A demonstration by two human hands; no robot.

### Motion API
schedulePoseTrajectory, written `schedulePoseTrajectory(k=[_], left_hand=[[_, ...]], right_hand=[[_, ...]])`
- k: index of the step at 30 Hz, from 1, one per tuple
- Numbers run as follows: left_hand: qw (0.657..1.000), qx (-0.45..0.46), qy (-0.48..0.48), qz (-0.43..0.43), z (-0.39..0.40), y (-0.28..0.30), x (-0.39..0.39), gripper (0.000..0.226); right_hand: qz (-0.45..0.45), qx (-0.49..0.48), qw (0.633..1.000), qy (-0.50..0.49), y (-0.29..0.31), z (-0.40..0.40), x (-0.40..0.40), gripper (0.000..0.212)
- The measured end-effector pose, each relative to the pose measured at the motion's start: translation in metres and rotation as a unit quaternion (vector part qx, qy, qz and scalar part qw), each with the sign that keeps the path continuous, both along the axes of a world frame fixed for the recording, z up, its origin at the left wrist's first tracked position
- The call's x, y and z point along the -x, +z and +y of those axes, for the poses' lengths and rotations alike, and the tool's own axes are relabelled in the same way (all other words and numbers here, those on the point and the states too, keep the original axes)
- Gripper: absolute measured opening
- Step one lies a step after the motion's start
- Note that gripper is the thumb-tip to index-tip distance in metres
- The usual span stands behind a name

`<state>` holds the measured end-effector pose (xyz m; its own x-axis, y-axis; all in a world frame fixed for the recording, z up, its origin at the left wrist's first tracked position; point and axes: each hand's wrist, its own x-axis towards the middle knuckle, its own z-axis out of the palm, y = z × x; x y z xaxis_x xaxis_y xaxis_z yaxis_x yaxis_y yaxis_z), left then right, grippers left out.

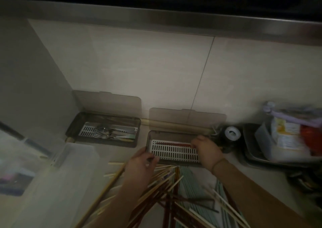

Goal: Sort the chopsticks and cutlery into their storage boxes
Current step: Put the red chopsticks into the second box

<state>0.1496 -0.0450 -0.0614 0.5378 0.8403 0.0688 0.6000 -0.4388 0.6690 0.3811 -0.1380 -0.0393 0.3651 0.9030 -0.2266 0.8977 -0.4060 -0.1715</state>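
Cutlery (111, 132) fills the left box (102, 129), while at centre frame the right hand (206, 149) pinches red chopsticks (172, 143) into the nearly bare right box (174, 151), left hand (142, 165) gripping its edge, most chopsticks (174, 193) unsorted below.

The chopstick pile (183, 198) runs off the bottom edge, blurred.

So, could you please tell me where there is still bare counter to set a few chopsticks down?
Bare counter lies between the dark cutlery box and the open chopstick box, and along the right forearm below the grey tray. The middle is crowded with loose wooden, red and green chopsticks, under both hands: left, right.
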Motion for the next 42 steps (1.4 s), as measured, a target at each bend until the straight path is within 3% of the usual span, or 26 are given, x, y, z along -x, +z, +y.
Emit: schedulePoseTrajectory(k=[6, 10, 12, 14, 17, 22, 27, 31, 34, 37, 42], left_hand=[[1.0, -0.018, 0.008, 0.007, -0.001, 0.004, -0.003, 0.014], [0.999, -0.016, 0.013, 0.028, -0.003, 0.006, -0.002, 0.021], [1.0, -0.019, -0.001, 0.006, -0.004, 0.003, 0.003, 0.025], [0.999, -0.027, -0.017, -0.023, -0.007, -0.002, 0.013, 0.028], [0.998, -0.029, -0.032, -0.041, -0.008, -0.008, 0.027, 0.034], [0.997, 0.002, 0.02, -0.079, -0.008, -0.011, 0.044, 0.029], [0.995, -0.078, -0.039, -0.054, -0.019, -0.029, 0.078, 0.021], [0.992, -0.104, -0.049, -0.06, -0.021, -0.034, 0.085, 0.019], [0.994, -0.065, -0.028, -0.078, -0.023, -0.037, 0.093, 0.022], [0.995, -0.047, -0.001, -0.087, -0.018, -0.037, 0.105, 0.023], [0.994, -0.038, 0.032, -0.097, -0.012, -0.025, 0.094, 0.028]], right_hand=[[0.001, -0.006, 1.0, -0.01, -0.014, 0.013, 0.002, 0.035], [0.029, -0.017, 0.999, -0.002, -0.009, 0.017, -0.003, 0.023], [0.039, -0.095, 0.995, -0.015, -0.007, 0.006, 0.0, 0.02], [0.014, -0.232, 0.972, -0.034, -0.005, -0.02, 0.02, 0.027], [0.016, -0.33, 0.941, 0.076, -0.006, -0.056, 0.071, 0.027], [0.044, -0.253, 0.933, 0.252, -0.038, -0.067, 0.133, 0.012], [0.009, -0.182, 0.936, 0.302, -0.059, -0.063, 0.18, 0.016], [0.002, -0.213, 0.93, 0.298, -0.058, -0.056, 0.189, 0.009], [-0.02, -0.261, 0.907, 0.33, -0.054, -0.063, 0.182, 0.004], [-0.044, -0.332, 0.893, 0.299, -0.049, -0.079, 0.147, 0.008], [-0.101, -0.349, 0.924, 0.116, -0.007, -0.087, 0.045, 0.021]])
